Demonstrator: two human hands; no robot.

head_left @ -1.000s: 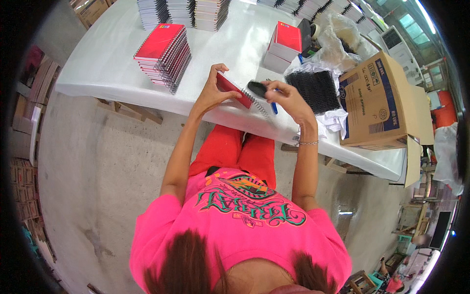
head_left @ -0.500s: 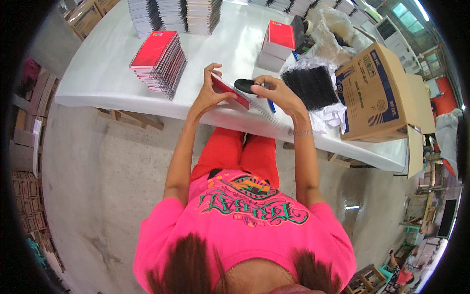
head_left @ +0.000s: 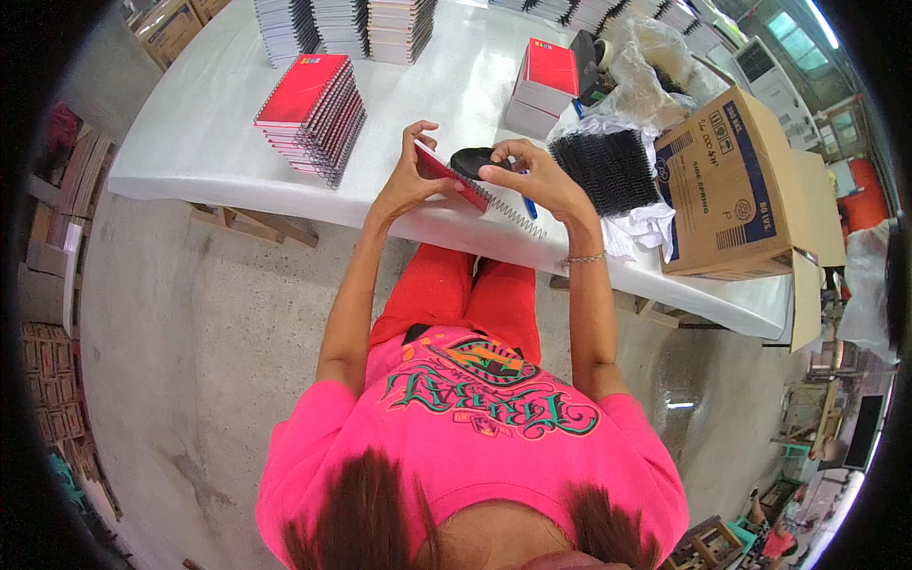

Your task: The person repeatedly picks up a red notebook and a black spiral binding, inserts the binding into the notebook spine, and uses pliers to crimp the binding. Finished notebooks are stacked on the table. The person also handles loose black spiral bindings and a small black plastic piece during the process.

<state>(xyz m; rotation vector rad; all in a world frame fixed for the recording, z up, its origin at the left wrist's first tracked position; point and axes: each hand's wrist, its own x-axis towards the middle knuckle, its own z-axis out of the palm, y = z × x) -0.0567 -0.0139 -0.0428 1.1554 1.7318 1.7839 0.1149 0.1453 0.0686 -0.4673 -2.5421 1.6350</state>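
My left hand (head_left: 407, 188) grips a small red-covered notebook (head_left: 439, 169), tilted above the near edge of the table, with the thumb on the cover and the fingers behind. A thin wire coil (head_left: 515, 218) runs along the notebook's right edge, and its loose end sticks out toward my right wrist. Between the thumb and fingers of my right hand (head_left: 532, 173) is a flat, round black disc (head_left: 467, 162), held against or just over the coiled edge; actual contact is hard to make out. Beneath that hand lies a slim blue object (head_left: 529, 205), perhaps a pen.
A stack of red spiral notebooks (head_left: 306, 109) stands left, with taller stacks (head_left: 399, 28) behind. Right of centre is a red-topped block of unbound pads (head_left: 544, 85). Black coils (head_left: 603, 171) lie on white wrapping beside an open cardboard box (head_left: 727, 190).
The coil's loose end reaches less far to the right and looks sharper than before. The black disc has turned, showing more of its round face. My left hand stays nearly still.
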